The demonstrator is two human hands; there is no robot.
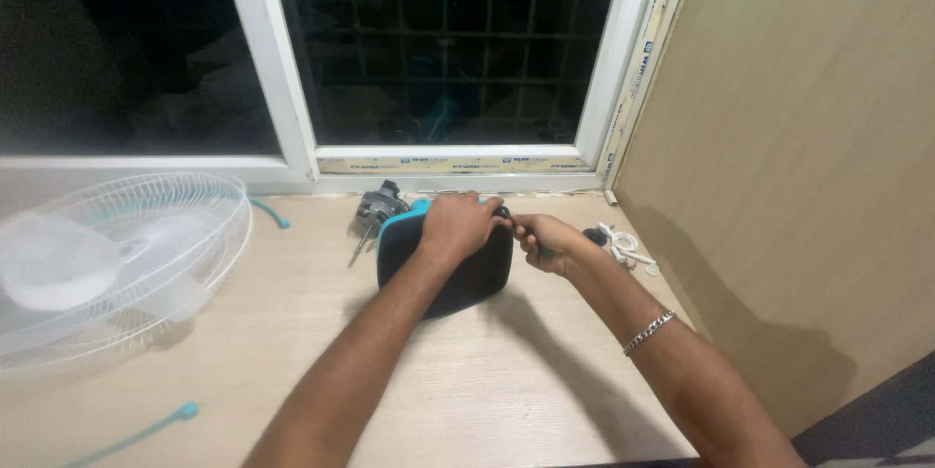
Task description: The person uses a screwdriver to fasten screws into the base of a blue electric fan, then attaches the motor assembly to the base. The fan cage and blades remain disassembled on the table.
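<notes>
Both hands (pixel 502 232) clenched atop black fan housing (pixel 448 268)

1. Both forearms extend forward from the lower edge of the head view, bare, converging toward the middle; elbows out of frame.
2. Left hand (pixel 458 224): palm down, fingers curled over and downward, knuckles uppermost; wrist roughly straight with the forearm.
3. Right hand (pixel 543 241): closed in a fist-like pinch, thumb side toward the left hand; wrist bent slightly inward; a silver chain bracelet (pixel 649 332) on the forearm above the wrist.
4. Fingertips of the two hands meet or nearly meet; contact probable, view too small to confirm.
</notes>
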